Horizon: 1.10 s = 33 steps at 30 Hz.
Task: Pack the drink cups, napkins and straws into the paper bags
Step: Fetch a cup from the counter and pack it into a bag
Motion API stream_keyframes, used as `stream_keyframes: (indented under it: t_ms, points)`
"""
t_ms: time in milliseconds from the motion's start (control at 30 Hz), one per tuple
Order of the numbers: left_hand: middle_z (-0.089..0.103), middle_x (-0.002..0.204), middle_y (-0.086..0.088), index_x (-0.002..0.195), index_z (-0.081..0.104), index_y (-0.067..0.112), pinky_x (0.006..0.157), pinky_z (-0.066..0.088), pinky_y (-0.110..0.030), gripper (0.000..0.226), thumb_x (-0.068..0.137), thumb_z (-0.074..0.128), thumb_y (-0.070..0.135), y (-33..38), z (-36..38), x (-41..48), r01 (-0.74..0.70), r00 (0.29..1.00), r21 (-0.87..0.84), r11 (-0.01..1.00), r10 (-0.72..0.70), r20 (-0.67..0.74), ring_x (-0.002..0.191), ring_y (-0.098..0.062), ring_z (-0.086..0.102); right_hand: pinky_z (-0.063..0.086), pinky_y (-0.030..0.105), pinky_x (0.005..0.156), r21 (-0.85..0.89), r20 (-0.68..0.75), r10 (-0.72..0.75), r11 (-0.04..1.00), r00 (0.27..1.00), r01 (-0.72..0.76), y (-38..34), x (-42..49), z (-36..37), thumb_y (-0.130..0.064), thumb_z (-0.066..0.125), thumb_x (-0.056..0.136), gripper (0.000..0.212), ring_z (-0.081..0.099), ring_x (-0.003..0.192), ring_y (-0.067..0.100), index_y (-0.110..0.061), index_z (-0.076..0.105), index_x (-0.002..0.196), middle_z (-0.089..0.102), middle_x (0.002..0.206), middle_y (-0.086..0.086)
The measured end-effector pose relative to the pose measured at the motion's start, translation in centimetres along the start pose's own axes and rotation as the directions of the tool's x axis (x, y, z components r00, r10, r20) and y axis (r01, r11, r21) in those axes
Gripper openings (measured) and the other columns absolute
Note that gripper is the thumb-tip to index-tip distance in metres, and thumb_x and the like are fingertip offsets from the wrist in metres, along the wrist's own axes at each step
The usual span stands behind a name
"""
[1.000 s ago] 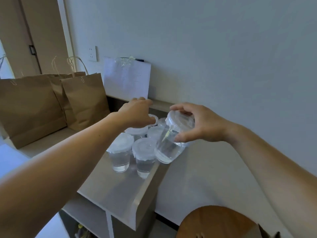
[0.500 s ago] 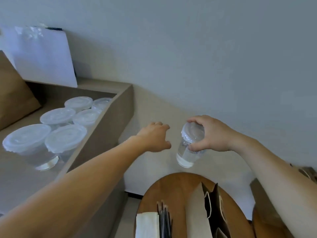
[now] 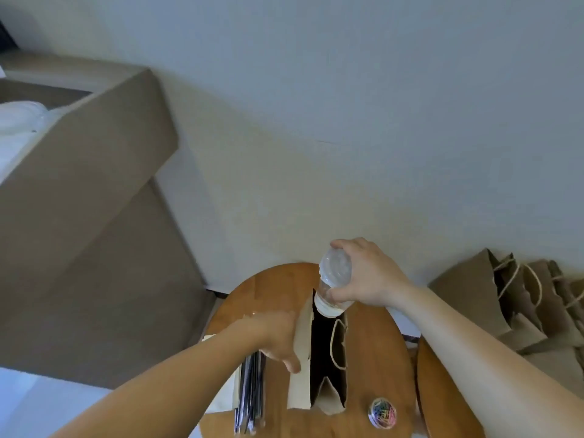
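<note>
Right hand grips the drink cup around its lidded top, cup tilted, its base right at the far end of the paper bag mouth. Left hand is blurred against the bag's left wall, thumb down the outside; whether it actually grips, I cannot tell. The bag mouth is a narrow dark slot, rope handle hanging inside. Just left of it, straws lie on the napkins, tight to the round table's left edge. Bare wood runs right of the bag, with 1 small multicoloured ball near the front. More brown bags sit well apart on the right.
</note>
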<state>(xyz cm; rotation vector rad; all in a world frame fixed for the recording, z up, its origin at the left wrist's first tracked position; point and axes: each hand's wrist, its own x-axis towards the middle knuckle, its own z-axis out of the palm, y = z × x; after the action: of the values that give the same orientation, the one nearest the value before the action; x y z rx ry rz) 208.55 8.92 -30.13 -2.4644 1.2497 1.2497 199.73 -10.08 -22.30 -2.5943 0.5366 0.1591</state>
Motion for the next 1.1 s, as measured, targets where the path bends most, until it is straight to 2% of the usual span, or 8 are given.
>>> stream_keyframes:
  t_ms: [67, 133, 167, 267, 433, 633, 833, 1100]
  points:
    - [0.062, 0.088, 0.004, 0.106, 0.057, 0.019, 0.076, 0.054, -0.034, 0.074, 0.056, 0.069, 0.073, 0.7, 1.9, 0.6, 0.027, 1.000, -0.119, 0.992, -0.026, 0.013, 0.080, -0.017, 0.061, 0.044, 0.037, 0.099, -0.020, 0.031, -0.027, 0.999, 0.999, 0.028, 0.5, 0.0, 1.2, -0.058, 0.077, 0.057, 0.102, 0.035, 0.132, 0.013, -0.036, 0.032, 0.146, 0.038, 0.141, -0.012]
    - [0.055, 0.065, 0.008, 0.072, 0.053, 0.026, 0.058, 0.048, -0.028, 0.045, 0.070, 0.062, 0.069, 1.6, 3.4, 1.1, 0.037, 0.996, -0.220, 0.975, -0.053, -0.066, 0.060, -0.010, 0.055, 0.043, 0.036, 0.100, -0.025, 0.055, -0.063, 0.998, 0.997, 0.064, 0.8, -0.2, 2.0, -0.057, 0.076, 0.058, 0.100, 0.034, 0.132, 0.013, -0.036, 0.032, 0.146, 0.037, 0.141, -0.012]
    - [0.054, 0.063, 0.006, 0.067, 0.051, 0.025, 0.058, 0.050, -0.029, 0.040, 0.077, 0.058, 0.063, 1.9, 3.9, 1.3, 0.048, 0.991, -0.261, 0.964, -0.079, -0.108, 0.059, -0.011, 0.057, 0.043, 0.036, 0.100, -0.023, 0.061, -0.083, 0.996, 0.995, 0.084, 0.9, -0.4, 2.2, -0.059, 0.074, 0.057, 0.100, 0.033, 0.132, 0.012, -0.036, 0.032, 0.145, 0.037, 0.140, -0.013]
    - [0.065, 0.073, -0.003, 0.079, 0.063, 0.015, 0.075, 0.061, -0.040, 0.035, 0.088, 0.050, 0.047, 2.1, 4.8, 1.8, 0.129, 0.968, -0.410, 0.903, -0.204, -0.146, 0.073, -0.022, 0.069, 0.044, 0.035, 0.096, -0.066, 0.078, -0.168, 0.983, 0.983, 0.174, 1.1, -0.9, 2.4, -0.068, 0.059, 0.051, 0.100, 0.033, 0.129, 0.011, -0.038, 0.031, 0.143, 0.035, 0.136, -0.015]
    - [0.072, 0.063, -0.004, 0.076, 0.066, 0.012, 0.073, 0.061, -0.034, 0.039, 0.092, 0.040, 0.037, 1.6, 5.5, 1.8, 0.224, 0.950, -0.477, 0.850, -0.299, -0.086, 0.056, -0.013, 0.071, 0.037, 0.024, 0.091, -0.280, 0.174, -0.419, 0.847, 0.891, 0.452, 1.9, -2.0, 3.0, -0.056, 0.067, 0.058, 0.096, 0.032, 0.127, 0.015, -0.034, 0.026, 0.142, 0.032, 0.137, -0.009]
    - [0.069, 0.054, 0.004, 0.081, 0.066, 0.011, 0.073, 0.061, -0.030, 0.040, 0.097, 0.037, 0.033, 1.5, 6.0, 2.3, 0.218, 0.954, -0.584, 0.782, -0.298, -0.042, 0.051, -0.009, 0.069, 0.052, 0.028, 0.081, -0.341, 0.271, -0.559, 0.705, 0.783, 0.622, 2.2, -4.1, 4.0, -0.054, 0.074, 0.057, 0.092, 0.046, 0.119, 0.021, -0.027, 0.034, 0.136, 0.044, 0.131, 0.001]
    - [0.067, 0.053, 0.010, 0.083, 0.063, 0.017, 0.064, 0.059, -0.022, 0.036, 0.099, 0.039, 0.037, 1.0, 6.6, 2.5, 0.220, 0.951, -0.600, 0.769, -0.307, -0.045, 0.052, -0.007, 0.069, 0.044, 0.029, 0.096, -0.357, 0.381, -0.297, 0.826, 0.875, 0.436, 3.4, -4.0, 7.2, -0.061, 0.067, 0.069, 0.093, 0.034, 0.132, 0.021, -0.033, 0.022, 0.144, 0.031, 0.146, -0.003]
    - [0.070, 0.060, 0.002, 0.084, 0.067, 0.014, 0.072, 0.061, -0.026, 0.039, 0.100, 0.038, 0.034, 1.0, 7.2, 1.4, 0.219, 0.946, -0.610, 0.762, -0.319, -0.058, 0.053, -0.007, 0.069, 0.048, 0.040, 0.097, -0.424, 0.464, 0.069, 0.893, 0.883, 0.153, 4.5, -1.1, 14.8, -0.060, 0.070, 0.070, 0.100, 0.042, 0.126, 0.036, -0.022, 0.020, 0.148, 0.035, 0.142, 0.012]
